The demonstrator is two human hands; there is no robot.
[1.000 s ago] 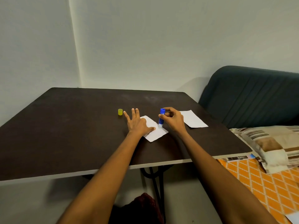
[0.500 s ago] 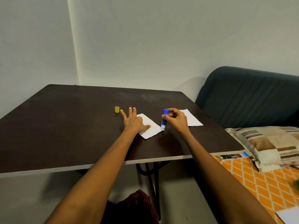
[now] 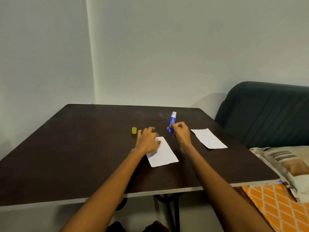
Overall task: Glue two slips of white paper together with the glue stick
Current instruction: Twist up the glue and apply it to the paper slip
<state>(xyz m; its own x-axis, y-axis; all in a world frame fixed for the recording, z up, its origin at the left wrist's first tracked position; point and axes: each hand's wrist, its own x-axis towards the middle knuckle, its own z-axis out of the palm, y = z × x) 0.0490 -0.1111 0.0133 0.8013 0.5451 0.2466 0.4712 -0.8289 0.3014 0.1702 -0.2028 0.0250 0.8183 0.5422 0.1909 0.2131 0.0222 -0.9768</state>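
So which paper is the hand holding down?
The nearer slip, in front of the person: the left hand rests on its corner. The other slip lies untouched to the right.

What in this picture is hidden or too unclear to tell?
- Head view: any glue on the near slip is invisible, white on white.
- The left hand covers that slip's far corner.
- The glue stick label is too small to read.
- The right hand hides its lower barrel.

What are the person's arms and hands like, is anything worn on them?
Both forearms are bare, with no sleeves in view. The left hand and right hand wear no gloves, and no watch, bracelet or ring shows.
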